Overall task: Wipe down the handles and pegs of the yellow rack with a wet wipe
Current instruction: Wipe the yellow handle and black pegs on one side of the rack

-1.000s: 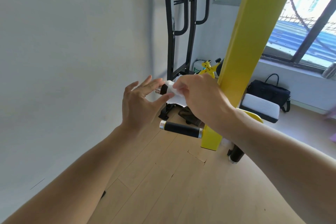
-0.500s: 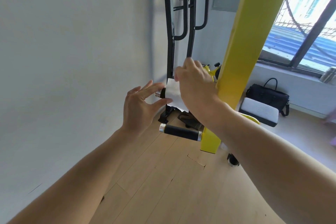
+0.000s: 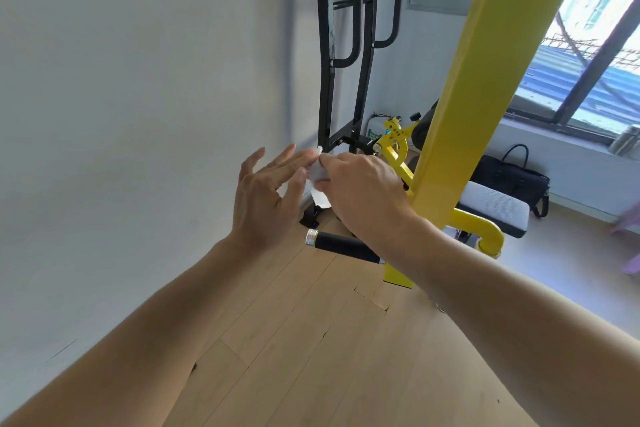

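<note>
The yellow rack post (image 3: 481,87) rises on the right of the head view. A lower black handle (image 3: 341,243) with a silver end cap sticks out leftward from it. Above that, a white wet wipe (image 3: 318,188) is wrapped over the upper handle, which is hidden under the wipe and my hands. My right hand (image 3: 360,191) grips the wipe around that handle. My left hand (image 3: 266,198) is just to the left, fingers spread, its fingertips touching the wipe's end.
A white wall runs close on the left. A black metal frame (image 3: 349,45) stands behind the hands. A yellow-framed bench with a white pad (image 3: 491,204) and a black bag (image 3: 512,173) sit at the right, under a window. Wooden floor lies below.
My right hand has slid down over the wipe and closed around the upper handle, covering its end. My left hand has stayed beside it, fingers still spread.
</note>
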Demonstrator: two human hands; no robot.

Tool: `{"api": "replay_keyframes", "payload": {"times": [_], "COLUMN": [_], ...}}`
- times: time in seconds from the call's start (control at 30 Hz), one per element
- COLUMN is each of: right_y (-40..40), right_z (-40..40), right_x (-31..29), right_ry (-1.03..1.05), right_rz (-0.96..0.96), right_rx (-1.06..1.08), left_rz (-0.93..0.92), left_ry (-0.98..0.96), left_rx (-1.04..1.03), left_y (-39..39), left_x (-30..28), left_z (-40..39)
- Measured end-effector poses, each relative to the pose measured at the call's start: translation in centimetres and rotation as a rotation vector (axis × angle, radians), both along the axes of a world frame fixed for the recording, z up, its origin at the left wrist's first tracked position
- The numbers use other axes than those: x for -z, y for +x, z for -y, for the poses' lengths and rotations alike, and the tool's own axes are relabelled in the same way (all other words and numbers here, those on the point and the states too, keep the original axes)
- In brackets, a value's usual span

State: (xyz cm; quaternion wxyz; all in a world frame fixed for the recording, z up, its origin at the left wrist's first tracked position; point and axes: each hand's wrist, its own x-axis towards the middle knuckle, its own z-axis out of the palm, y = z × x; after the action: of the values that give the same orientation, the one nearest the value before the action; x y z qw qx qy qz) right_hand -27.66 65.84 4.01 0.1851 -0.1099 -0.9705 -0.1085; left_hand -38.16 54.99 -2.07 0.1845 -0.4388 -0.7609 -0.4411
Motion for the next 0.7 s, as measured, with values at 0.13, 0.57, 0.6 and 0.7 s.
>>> {"api": "replay_keyframes", "payload": {"times": [0.13,0.57,0.6,0.7], "right_y": [1.6,2.2,2.0,3.4], "right_z": [0.2,-1.1,-1.1,-1.0], "right_x": [-1.0,-1.0,-1.0,-1.6], "right_ry": [0.167,0.307,0.279,0.292], "right_rz": [-0.01,0.198,0.192,0.174], "right_rx": [0.082,0.166,0.146,0.127], "left_rz": [-0.011,0.068,0.068,0.068], "left_ry": [0.062,0.059,0.063,0.063], "left_rx": [-0.024,0.003,-0.007,-0.035], "left_y": [-0.1,1.1,0.9,0.3], "left_x": [0.4,-0.2,-0.2,-0.1], "left_z": [-0.2,-0.6,-0.6,-0.5]}}
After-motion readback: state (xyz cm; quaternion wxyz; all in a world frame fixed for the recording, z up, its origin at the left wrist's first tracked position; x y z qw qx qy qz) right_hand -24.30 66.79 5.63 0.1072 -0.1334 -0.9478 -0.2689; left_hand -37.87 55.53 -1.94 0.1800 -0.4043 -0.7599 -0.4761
